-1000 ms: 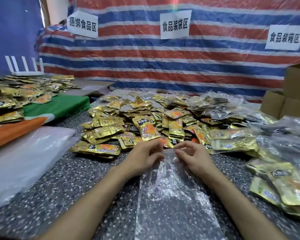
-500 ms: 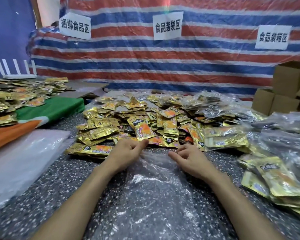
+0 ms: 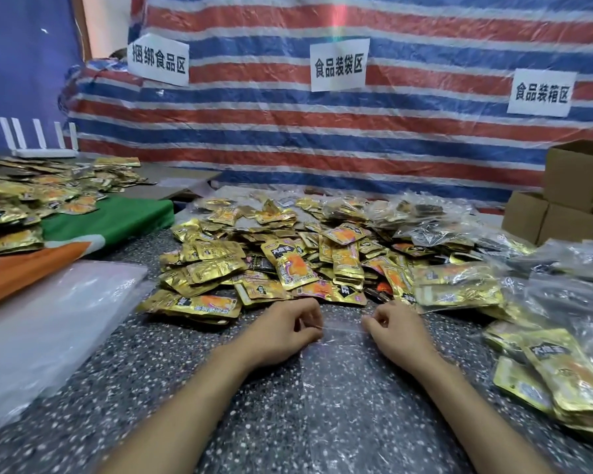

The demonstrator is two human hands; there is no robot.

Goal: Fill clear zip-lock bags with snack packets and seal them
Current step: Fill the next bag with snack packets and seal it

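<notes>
An empty clear zip-lock bag [image 3: 343,378] lies flat on the speckled table [image 3: 151,388] right in front of me, its mouth at the far end. My left hand [image 3: 281,331] pinches the left end of the bag's top edge. At the right end of that edge my right hand [image 3: 396,331] pinches it too, so the zip strip is stretched between them. Just beyond the hands spreads a big heap of gold snack packets [image 3: 288,265].
Filled clear bags [image 3: 456,285] lie to the right of the heap, with more at the far right [image 3: 569,367]. A stack of flat clear bags [image 3: 48,323] sits at the left. More packets [image 3: 21,206] cover a green and orange cloth. Cardboard boxes [image 3: 575,193] stand back right.
The hands have moved apart along the bag's mouth. The crumpled bag now lies flat and stretched on the table.
</notes>
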